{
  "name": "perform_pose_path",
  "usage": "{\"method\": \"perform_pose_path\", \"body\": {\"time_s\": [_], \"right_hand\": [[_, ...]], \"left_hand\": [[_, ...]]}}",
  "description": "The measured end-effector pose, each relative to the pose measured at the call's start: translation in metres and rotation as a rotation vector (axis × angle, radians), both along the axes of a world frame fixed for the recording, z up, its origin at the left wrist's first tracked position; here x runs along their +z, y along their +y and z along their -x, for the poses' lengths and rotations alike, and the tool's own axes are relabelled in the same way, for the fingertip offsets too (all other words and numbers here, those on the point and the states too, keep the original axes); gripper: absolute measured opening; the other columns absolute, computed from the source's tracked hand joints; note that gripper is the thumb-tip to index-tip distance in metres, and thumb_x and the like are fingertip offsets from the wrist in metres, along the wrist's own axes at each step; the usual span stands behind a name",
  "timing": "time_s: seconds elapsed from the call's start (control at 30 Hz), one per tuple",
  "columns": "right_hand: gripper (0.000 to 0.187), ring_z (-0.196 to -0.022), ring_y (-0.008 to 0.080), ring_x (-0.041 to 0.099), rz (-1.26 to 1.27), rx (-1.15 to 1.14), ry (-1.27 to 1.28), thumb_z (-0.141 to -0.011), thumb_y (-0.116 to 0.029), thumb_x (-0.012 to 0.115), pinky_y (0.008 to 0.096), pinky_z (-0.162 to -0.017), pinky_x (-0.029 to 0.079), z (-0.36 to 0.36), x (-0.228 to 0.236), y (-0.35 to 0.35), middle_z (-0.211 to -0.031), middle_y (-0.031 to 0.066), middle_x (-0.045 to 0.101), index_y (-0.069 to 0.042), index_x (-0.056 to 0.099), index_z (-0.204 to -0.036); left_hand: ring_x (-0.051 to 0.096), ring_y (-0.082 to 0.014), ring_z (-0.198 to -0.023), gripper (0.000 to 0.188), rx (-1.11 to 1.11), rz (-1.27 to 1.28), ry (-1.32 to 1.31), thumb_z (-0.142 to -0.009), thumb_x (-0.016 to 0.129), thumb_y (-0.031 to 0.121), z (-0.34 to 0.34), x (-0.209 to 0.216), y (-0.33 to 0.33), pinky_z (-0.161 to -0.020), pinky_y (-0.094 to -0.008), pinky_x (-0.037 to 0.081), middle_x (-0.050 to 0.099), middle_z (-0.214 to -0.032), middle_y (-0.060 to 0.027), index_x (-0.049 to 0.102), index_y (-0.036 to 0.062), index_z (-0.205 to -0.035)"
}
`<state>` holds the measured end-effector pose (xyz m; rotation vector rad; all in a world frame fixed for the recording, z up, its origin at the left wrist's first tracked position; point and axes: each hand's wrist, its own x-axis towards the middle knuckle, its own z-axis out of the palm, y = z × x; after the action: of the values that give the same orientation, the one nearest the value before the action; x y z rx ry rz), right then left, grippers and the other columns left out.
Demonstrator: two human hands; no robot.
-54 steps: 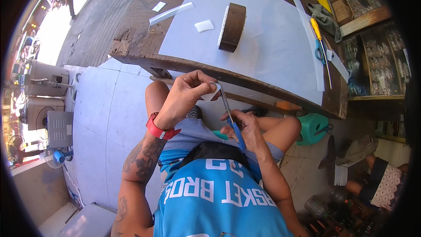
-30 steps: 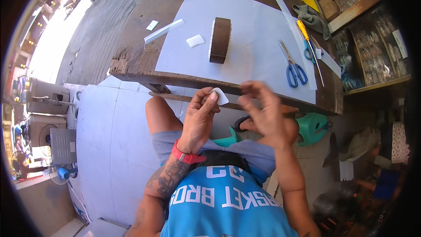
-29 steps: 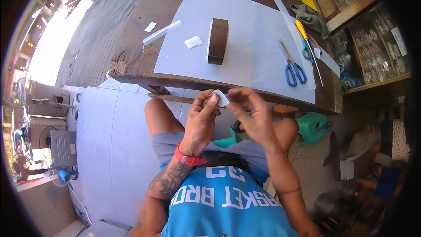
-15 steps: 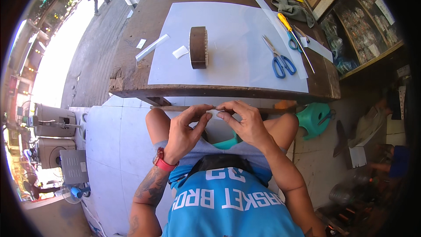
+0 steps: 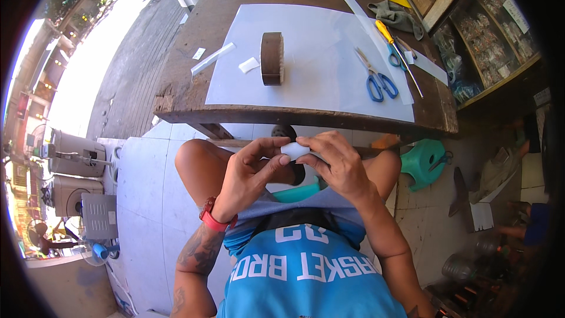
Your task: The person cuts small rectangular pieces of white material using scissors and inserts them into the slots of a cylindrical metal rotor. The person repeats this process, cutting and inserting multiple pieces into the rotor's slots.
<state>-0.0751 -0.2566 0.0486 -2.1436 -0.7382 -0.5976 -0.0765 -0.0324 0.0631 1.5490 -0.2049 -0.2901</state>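
Observation:
Above my lap, a small white piece (image 5: 295, 152), curved and paper-thin or plastic-like, is held between both hands. My left hand (image 5: 250, 166) pinches its left end between thumb and fingers. The thumb and fingers of my right hand (image 5: 340, 164) close on the other end. On the table ahead, a large white sheet (image 5: 323, 91) carries a roll of brown tape (image 5: 271, 60) standing on its edge. Blue-handled scissors (image 5: 380, 82) lie spread to its right, and a small white scrap (image 5: 248, 65) sits on its left.
The wooden table (image 5: 188, 103) stands beyond my knees. A yellow-handled screwdriver (image 5: 388, 36), a second pair of scissors (image 5: 395, 59) and a grey cloth (image 5: 395, 16) lie at its right. A white strip (image 5: 213, 59) lies left. A green stool (image 5: 419, 162) stands on the floor at right.
The white piece between my fingertips now shows more of its face, and my hands are slightly farther apart. My left knee has moved outward. The person outside has moved farther away.

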Motion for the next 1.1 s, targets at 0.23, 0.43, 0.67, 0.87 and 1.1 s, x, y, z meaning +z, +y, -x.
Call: {"method": "perform_pose_path", "body": {"time_s": [0.23,0.43,0.67,0.87,1.1], "right_hand": [[0.049,-0.092,0.0241,0.072,-0.134,0.032,0.180,-0.083,-0.009,0.087,0.0354,-0.080,0.060,-0.001,-0.001,0.007,-0.106,0.0101,0.073,-0.010,0.073,-0.129],[0.051,-0.089,0.0224,0.072,-0.166,0.018,0.208,-0.083,-0.008,0.087,0.0354,-0.077,0.061,-0.008,-0.012,0.013,-0.107,0.0104,0.075,-0.011,0.072,-0.132],[0.044,-0.090,0.0254,0.072,-0.145,-0.022,0.087,-0.082,-0.006,0.088,0.0363,-0.076,0.060,-0.017,-0.014,0.012,-0.104,0.0099,0.074,-0.008,0.074,-0.123],[0.034,-0.090,0.0248,0.071,-0.079,-0.025,0.034,-0.084,-0.005,0.086,0.0372,-0.076,0.060,-0.024,-0.014,0.015,-0.101,0.0089,0.073,-0.006,0.075,-0.115],[0.027,-0.091,0.0245,0.070,-0.094,-0.043,0.027,-0.084,-0.005,0.086,0.0372,-0.075,0.060,-0.018,-0.014,0.013,-0.096,0.0077,0.071,-0.006,0.076,-0.109]], "left_hand": [[0.068,-0.0110,-0.098,0.035,0.004,0.138,0.048,-0.104,0.072,0.014,-0.003,-0.004,0.004,-0.088,-0.0253,0.056,0.074,-0.109,-0.0070,0.065,-0.0044,-0.133],[0.068,-0.0106,-0.097,0.036,0.054,0.123,0.017,-0.103,0.072,0.015,-0.010,-0.012,0.006,-0.086,-0.0253,0.057,0.074,-0.109,-0.0073,0.064,-0.0043,-0.134],[0.075,-0.0168,-0.105,0.035,0.031,-0.102,-0.191,-0.099,0.076,0.010,-0.015,-0.013,0.008,-0.094,-0.0322,0.060,0.078,-0.111,-0.0118,0.069,-0.0022,-0.131],[0.076,-0.0170,-0.100,0.027,0.073,-0.238,-0.245,-0.098,0.076,0.007,-0.020,-0.015,0.009,-0.088,-0.0315,0.061,0.079,-0.109,-0.0126,0.074,-0.0019,-0.123],[0.077,-0.0178,-0.097,0.021,0.037,-0.280,-0.389,-0.098,0.076,0.007,-0.022,-0.015,0.005,-0.084,-0.0309,0.061,0.079,-0.104,-0.0126,0.076,-0.0007,-0.118]]}}
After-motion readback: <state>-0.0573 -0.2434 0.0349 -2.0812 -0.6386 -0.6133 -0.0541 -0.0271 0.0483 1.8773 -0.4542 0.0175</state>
